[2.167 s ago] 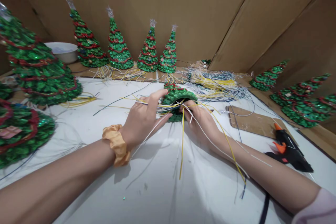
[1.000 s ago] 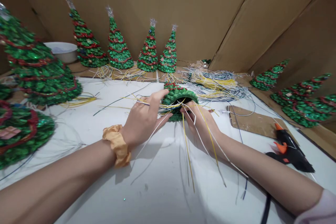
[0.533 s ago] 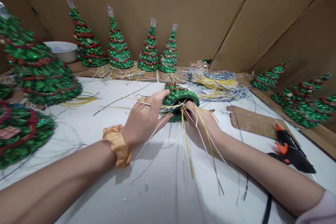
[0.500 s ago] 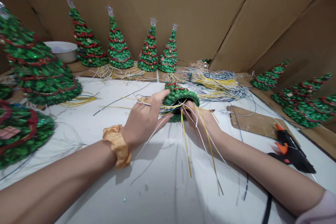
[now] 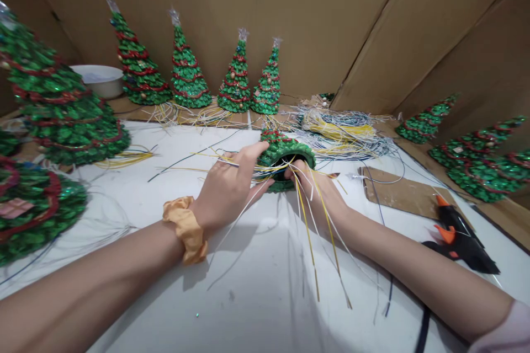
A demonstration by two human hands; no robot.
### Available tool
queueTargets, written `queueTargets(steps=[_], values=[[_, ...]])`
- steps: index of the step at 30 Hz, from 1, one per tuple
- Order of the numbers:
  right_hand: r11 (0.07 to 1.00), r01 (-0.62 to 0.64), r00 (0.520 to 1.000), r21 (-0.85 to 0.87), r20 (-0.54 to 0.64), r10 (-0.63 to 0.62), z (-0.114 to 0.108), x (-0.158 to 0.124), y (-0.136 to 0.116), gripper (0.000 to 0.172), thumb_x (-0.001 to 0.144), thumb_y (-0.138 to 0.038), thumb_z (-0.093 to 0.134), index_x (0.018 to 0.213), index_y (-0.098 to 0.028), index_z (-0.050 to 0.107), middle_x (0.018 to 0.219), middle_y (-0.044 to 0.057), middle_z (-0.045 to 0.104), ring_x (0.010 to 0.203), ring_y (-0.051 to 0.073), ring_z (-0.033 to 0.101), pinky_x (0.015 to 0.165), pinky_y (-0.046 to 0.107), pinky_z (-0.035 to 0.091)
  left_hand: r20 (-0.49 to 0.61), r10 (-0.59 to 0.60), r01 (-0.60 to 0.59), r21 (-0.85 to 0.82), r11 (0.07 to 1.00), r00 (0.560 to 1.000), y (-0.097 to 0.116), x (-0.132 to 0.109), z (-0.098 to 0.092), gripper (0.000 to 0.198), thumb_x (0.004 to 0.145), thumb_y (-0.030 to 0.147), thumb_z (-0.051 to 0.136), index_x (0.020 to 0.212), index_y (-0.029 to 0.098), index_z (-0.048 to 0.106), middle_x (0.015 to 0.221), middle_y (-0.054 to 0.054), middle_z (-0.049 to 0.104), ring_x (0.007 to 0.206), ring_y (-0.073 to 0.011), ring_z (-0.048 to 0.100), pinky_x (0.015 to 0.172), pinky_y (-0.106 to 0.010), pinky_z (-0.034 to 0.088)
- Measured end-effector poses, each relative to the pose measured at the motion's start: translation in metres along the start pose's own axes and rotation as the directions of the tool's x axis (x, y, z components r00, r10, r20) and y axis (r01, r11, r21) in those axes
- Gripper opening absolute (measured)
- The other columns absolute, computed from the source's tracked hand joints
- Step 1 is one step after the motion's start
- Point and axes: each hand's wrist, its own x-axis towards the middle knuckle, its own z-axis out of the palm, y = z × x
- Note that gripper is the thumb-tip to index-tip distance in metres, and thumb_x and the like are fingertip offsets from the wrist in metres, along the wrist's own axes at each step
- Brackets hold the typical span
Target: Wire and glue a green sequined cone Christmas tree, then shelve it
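The small green tree (image 5: 290, 146) lies on its side on the table (image 5: 252, 298) between my two hands, its hollow base turned towards me. My left hand (image 5: 227, 187) is at its left flank, forefinger touching the foliage and thumb by the lower rim, with loose wires (image 5: 265, 169) running between them; I can't tell whether the hidden fingers grip the tree, the wires or both. My right hand (image 5: 321, 193) has its fingers drawn together at the right of the base's mouth, but what they pinch I can't see. Bare white tabletop stretches between my forearms to the near edge of view. On the far right side a wire heap (image 5: 342, 129) crowds close behind the tree; a cardboard piece (image 5: 393, 193) and glue gun (image 5: 466, 237) sit beyond my right forearm. The tree has red garland, a smooth green rim and a dark inside, with yellow and white strands trailing out.
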Motion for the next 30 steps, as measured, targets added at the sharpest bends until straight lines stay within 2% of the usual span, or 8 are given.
queueTargets(steps=[4, 8, 14, 21, 25, 30], values=[[0.997, 0.022, 0.998, -0.073, 0.067, -0.018, -0.0014, 0.0015, -0.0028, 0.033, 0.088, -0.027, 0.020, 0.092, -0.017, 0.051, 0.072, 0.006, 0.061, 0.058, 0.018, 0.053, 0.054, 0.026, 0.037, 0.003, 0.003, -0.003, -0.007, 1.000, 1.000, -0.0002, -0.0001, -0.0001, 0.055, 0.079, 0.026, 0.061, 0.123, 0.008, 0.034, 0.112, -0.013, 0.058, 0.097, -0.0219, 0.060, 0.074, -0.030, 0.050], [0.979, 0.066, 0.995, -0.195, 0.081, -0.052, -0.0006, 0.0008, -0.0023, 0.025, 0.082, -0.020, 0.029, 0.098, -0.016, 0.049, 0.079, 0.008, 0.062, 0.061, 0.019, 0.054, 0.053, 0.026, 0.034, 0.008, 0.005, -0.005, -0.006, 1.000, 1.000, 0.0007, 0.0009, -0.0017, 0.054, 0.079, 0.026, 0.060, 0.123, 0.009, 0.033, 0.112, -0.014, 0.058, 0.098, -0.0219, 0.060, 0.076, -0.030, 0.050], [0.946, 0.094, 0.991, -0.311, 0.116, -0.060, 0.0015, 0.0028, -0.0027, 0.022, 0.080, -0.013, 0.031, 0.095, -0.018, 0.047, 0.078, 0.008, 0.063, 0.061, 0.019, 0.055, 0.050, 0.026, 0.029, 0.027, -0.006, 0.005, 0.007, 1.000, 1.000, 0.0021, 0.0025, -0.0044, 0.052, 0.079, 0.023, 0.059, 0.122, 0.010, 0.033, 0.114, -0.014, 0.058, 0.098, -0.0214, 0.060, 0.078, -0.031, 0.050], [0.955, 0.095, 0.995, -0.281, 0.057, -0.083, 0.0034, 0.0004, 0.0005, 0.021, 0.082, -0.014, 0.030, 0.097, -0.018, 0.045, 0.084, 0.007, 0.062, 0.063, 0.019, 0.056, 0.052, 0.026, 0.033, 0.022, 0.003, -0.004, 0.016, 1.000, 1.000, 0.0010, 0.0023, -0.0036, 0.053, 0.080, 0.024, 0.059, 0.123, 0.011, 0.031, 0.112, -0.015, 0.058, 0.096, -0.0221, 0.060, 0.076, -0.032, 0.051], [0.943, 0.135, 0.990, -0.305, 0.083, -0.116, 0.0030, -0.0013, 0.0022, 0.021, 0.078, -0.012, 0.035, 0.094, -0.017, 0.047, 0.081, 0.007, 0.062, 0.064, 0.019, 0.056, 0.052, 0.026, 0.033, 0.024, 0.006, -0.006, 0.016, 1.000, 1.000, 0.0007, 0.0021, -0.0035, 0.053, 0.079, 0.024, 0.060, 0.122, 0.009, 0.033, 0.113, -0.015, 0.058, 0.096, -0.0220, 0.060, 0.078, -0.032, 0.051], [0.938, 0.180, 0.983, -0.295, 0.075, -0.165, 0.0023, -0.0022, 0.0045, 0.027, 0.079, -0.011, 0.033, 0.102, -0.016, 0.046, 0.084, 0.008, 0.063, 0.066, 0.018, 0.057, 0.053, 0.025, 0.034, 0.035, -0.012, 0.011, 0.020, 1.000, 0.999, 0.0011, 0.0013, -0.0038, 0.053, 0.079, 0.025, 0.060, 0.122, 0.010, 0.033, 0.113, -0.014, 0.058, 0.097, -0.0221, 0.060, 0.078, -0.031, 0.051]])
